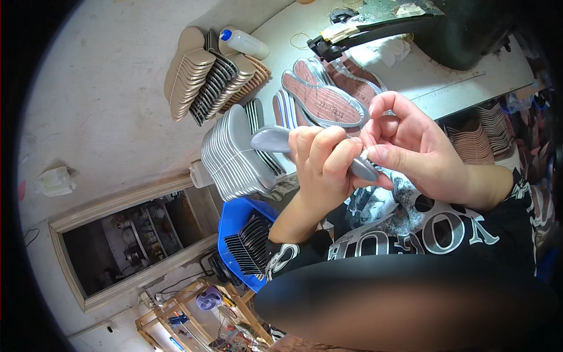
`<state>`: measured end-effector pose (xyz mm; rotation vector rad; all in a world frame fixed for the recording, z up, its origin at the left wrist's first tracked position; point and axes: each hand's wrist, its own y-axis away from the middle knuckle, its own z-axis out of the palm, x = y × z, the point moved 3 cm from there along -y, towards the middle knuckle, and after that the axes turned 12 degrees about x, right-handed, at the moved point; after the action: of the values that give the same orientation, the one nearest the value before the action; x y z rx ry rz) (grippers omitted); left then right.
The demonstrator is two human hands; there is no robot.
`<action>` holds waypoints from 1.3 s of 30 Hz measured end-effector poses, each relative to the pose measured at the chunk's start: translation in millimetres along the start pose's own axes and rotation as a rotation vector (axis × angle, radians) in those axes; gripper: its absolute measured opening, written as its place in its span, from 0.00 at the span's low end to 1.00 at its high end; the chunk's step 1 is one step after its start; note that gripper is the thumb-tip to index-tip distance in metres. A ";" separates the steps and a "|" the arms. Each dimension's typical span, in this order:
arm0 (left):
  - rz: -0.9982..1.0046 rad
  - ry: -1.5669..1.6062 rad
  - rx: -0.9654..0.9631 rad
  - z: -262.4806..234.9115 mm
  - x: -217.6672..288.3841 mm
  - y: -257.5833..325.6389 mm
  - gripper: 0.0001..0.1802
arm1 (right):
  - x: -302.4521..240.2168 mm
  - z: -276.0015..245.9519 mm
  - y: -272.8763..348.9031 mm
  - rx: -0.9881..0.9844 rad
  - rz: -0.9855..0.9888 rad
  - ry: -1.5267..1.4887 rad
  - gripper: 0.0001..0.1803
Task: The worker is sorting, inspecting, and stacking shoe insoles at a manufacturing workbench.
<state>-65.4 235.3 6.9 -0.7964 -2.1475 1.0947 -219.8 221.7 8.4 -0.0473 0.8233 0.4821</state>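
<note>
My left hand is wrapped round a silver-grey shoe insole, held up in front of my chest. One rounded end sticks out to the left of the fingers, the other to the right. My right hand is beside the right end, with its thumb and fingers pinched together at the edge. What lies between those fingertips is too small to make out. Just beyond both hands, several insoles with pinkish-brown undersides and silver rims lie on the white table.
A bundled row of silver insoles stands at the table's left edge, with beige and black bundles and a blue-capped bottle farther back. A dark machine occupies the far right. Below left, a blue bin holds dark insoles.
</note>
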 end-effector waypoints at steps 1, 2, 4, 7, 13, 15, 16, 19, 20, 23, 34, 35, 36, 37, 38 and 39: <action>-0.001 0.000 -0.001 -0.5 0.4 -2.2 0.36 | -1.4 -0.2 -0.4 0.001 0.001 -0.001 0.21; 0.020 -0.029 -0.036 -0.5 0.7 -5.1 0.40 | -1.6 -1.2 -1.7 0.015 0.081 -0.037 0.21; 0.041 -0.054 -0.071 0.2 0.3 -6.6 0.43 | -5.7 -2.2 -2.7 0.035 0.160 -0.073 0.21; 0.064 -0.036 -0.092 -0.5 2.8 -3.7 0.42 | -9.1 -1.8 -0.4 0.036 0.364 -0.090 0.24; 0.054 0.006 -0.055 -1.7 1.8 -4.6 0.30 | -2.7 -7.6 -4.1 -0.014 0.452 -0.102 0.26; 0.007 0.132 -0.089 -4.2 -0.8 -5.9 0.29 | 3.3 -10.4 -2.9 -0.085 0.506 -0.130 0.22; 0.007 0.133 -0.088 -5.3 -0.4 -7.8 0.29 | 4.5 -10.2 -1.6 -0.084 0.506 -0.129 0.22; -0.073 0.154 -0.226 -0.9 0.1 -9.6 0.30 | 2.5 -11.6 0.0 0.002 0.260 0.025 0.24; -0.118 0.142 -0.184 3.0 -1.0 -6.4 0.30 | -3.8 -12.5 -0.6 0.027 -0.046 0.193 0.24; -0.157 0.113 -0.143 10.1 -6.1 -6.4 0.29 | -16.6 -10.6 0.2 0.038 -0.552 0.525 0.23; -0.184 -0.157 -0.213 26.1 -2.3 -8.6 0.26 | -22.7 -11.8 -10.3 0.171 -0.644 0.973 0.17; -0.192 -0.158 -0.212 27.1 -3.4 -7.1 0.26 | -20.5 -14.7 -13.9 0.157 -0.538 0.854 0.17; -0.164 -0.155 -0.179 27.8 -3.8 -7.0 0.28 | -20.3 -16.3 -14.9 0.140 -0.513 0.822 0.16; -0.136 -0.154 -0.146 28.4 -4.2 -6.8 0.30 | -19.3 -17.5 -15.7 0.136 -0.509 0.826 0.16; -0.142 -0.157 -0.143 29.4 -5.4 -5.5 0.30 | -17.3 -18.9 -16.6 0.134 -0.505 0.799 0.16; -0.135 -0.141 -0.130 31.6 -6.1 -4.7 0.30 | -16.1 -21.2 -16.8 0.140 -0.503 0.776 0.15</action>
<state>-85.6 213.1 -5.8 -0.6370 -2.3726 0.9760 -236.6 195.6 3.0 -0.3187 1.5484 -0.0962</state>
